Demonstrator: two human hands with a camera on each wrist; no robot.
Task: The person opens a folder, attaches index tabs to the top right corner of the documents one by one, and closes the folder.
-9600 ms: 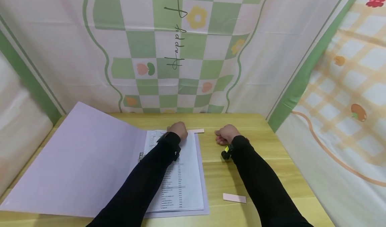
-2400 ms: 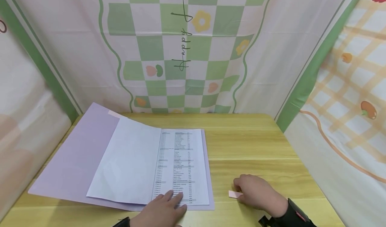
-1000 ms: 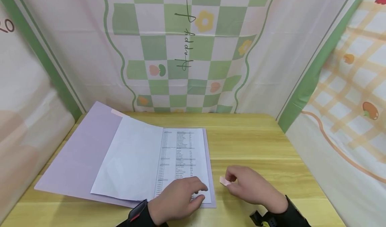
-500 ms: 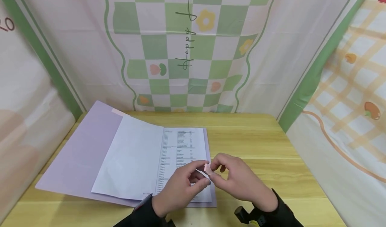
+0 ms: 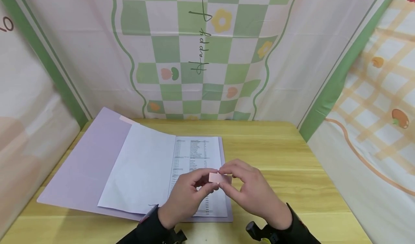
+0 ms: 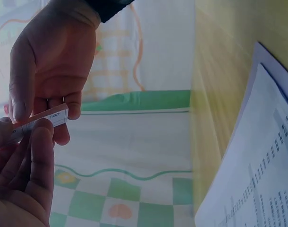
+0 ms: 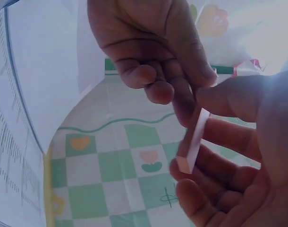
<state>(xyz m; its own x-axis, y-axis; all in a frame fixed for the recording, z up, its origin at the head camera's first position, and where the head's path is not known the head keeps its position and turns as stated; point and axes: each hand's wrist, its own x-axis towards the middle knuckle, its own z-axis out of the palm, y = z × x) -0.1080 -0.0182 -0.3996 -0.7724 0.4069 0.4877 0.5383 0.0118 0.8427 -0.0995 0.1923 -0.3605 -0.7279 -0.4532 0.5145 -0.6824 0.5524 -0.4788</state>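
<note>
A small pink sticky note pad [image 5: 216, 178] is held up between both hands, over the right part of the open folder. Its printed white underside shows in the left wrist view. My left hand [image 5: 186, 193] pinches its left end between thumb and fingertips. At the other end, the thumb and fingers of my right hand [image 5: 256, 191] pinch it too. Below them lies a printed sheet [image 5: 196, 152] in the lilac folder [image 5: 74, 164]. A blank-backed page [image 5: 139, 172] is turned to the left, with a pink sticky strip [image 5: 127, 120] sticking out at its top edge.
The folder lies on a wood-grain table [image 5: 275, 146], its left cover raised toward the cloth on the left. A patterned curtain [image 5: 201, 56] stands behind the table, and more cloth [image 5: 373, 128] hangs on the right.
The page has been turned left with the pink strip on it. My right hand took the sticky note pad from the table and brought it left, where my left hand now grips it too.
</note>
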